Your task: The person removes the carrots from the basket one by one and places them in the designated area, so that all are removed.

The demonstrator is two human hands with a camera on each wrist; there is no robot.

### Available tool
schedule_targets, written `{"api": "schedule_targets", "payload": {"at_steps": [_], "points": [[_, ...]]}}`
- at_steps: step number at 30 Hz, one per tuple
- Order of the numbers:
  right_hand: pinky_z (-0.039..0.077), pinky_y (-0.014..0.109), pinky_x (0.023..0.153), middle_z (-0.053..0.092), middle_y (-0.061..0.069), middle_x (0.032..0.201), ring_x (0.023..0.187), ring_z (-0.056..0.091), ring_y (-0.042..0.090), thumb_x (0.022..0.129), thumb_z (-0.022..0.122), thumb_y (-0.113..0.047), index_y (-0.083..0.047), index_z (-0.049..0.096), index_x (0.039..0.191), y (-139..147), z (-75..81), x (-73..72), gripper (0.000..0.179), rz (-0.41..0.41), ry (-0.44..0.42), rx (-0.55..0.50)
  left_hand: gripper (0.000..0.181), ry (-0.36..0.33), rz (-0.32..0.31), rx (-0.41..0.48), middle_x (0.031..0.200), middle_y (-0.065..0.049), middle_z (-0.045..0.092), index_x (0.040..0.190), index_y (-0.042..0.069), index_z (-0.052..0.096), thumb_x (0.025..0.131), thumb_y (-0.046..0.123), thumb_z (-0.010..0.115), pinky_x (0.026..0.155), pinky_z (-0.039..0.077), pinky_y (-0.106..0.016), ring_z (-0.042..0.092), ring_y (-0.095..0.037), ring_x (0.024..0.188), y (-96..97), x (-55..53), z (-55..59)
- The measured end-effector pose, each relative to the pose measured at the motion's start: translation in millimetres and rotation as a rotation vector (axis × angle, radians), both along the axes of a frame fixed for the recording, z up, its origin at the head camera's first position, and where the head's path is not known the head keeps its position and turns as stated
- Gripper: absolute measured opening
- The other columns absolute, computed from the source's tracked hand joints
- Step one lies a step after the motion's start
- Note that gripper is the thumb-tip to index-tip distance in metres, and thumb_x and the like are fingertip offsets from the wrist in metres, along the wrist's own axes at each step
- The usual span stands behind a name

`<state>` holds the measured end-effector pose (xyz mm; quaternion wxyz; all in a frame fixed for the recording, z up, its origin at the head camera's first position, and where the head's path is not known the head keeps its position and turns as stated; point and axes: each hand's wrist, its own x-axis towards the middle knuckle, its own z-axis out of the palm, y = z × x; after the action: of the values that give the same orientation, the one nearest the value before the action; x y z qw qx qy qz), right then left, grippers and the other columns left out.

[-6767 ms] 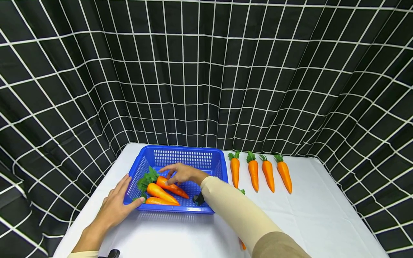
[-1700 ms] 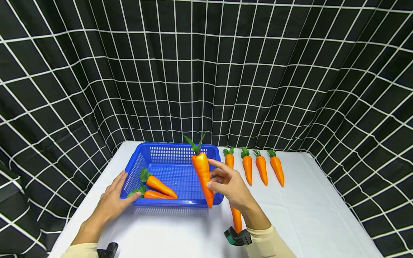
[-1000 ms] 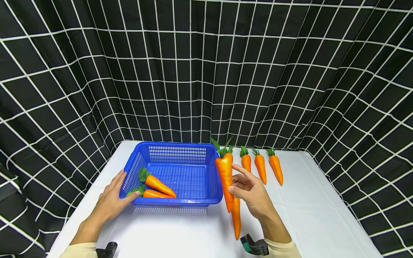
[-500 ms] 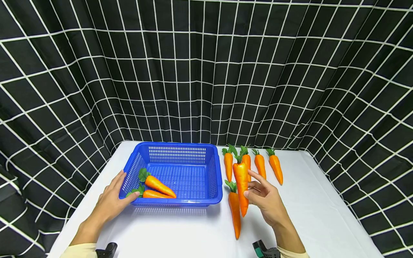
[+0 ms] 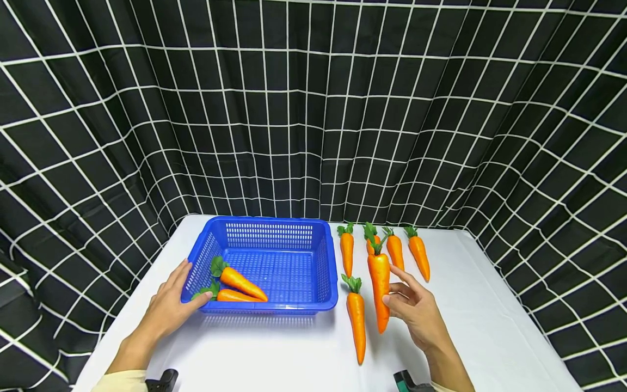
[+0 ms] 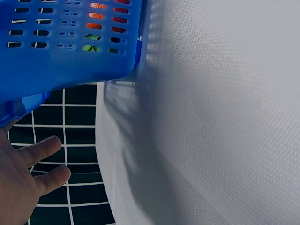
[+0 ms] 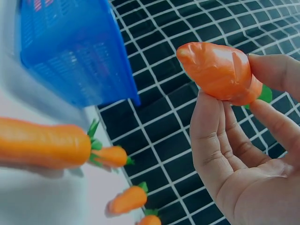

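My right hand pinches a carrot between thumb and fingers, its leafy top up and its tip pointing down. The right wrist view shows this carrot nearly end-on between the fingertips. Left of it, another carrot lies on the white table, leaves towards the back. My left hand rests at the near left corner of the blue basket, fingers along its outer side, thumb over the rim. Inside, at the left, lie two carrots. In the left wrist view, straight fingers stand spread beside the basket.
Several carrots lie in a row along the back of the table, right of the basket, leaves towards the curtain. A black curtain with a white grid encloses the table at the back and sides.
My right hand has lifted a carrot from the basket and carried it right, past the carrot lying in front, which now shows fully. The left hand has stayed at the basket's corner.
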<state>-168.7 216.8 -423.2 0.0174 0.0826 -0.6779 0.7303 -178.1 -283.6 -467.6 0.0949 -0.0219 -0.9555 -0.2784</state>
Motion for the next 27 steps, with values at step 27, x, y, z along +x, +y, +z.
{"api": "schedule_targets", "payload": {"at_steps": [27], "points": [[0.057, 0.040, 0.066, 0.059, 0.021, 0.101, 0.079, 0.065, 0.022, 0.083, 0.072, 0.002, -0.010, 0.045, 0.143, 25, -47.4, -1.9, 0.068, -0.132, -0.241, 0.104, 0.094, 0.019, -0.001, 0.003, 0.155, -0.022, 0.020, 0.150, -0.002, 0.024, 0.086, 0.055, 0.063, 0.089, 0.025, -0.074, 0.029, -0.057, 0.126, 0.3, 0.0, 0.8]]}}
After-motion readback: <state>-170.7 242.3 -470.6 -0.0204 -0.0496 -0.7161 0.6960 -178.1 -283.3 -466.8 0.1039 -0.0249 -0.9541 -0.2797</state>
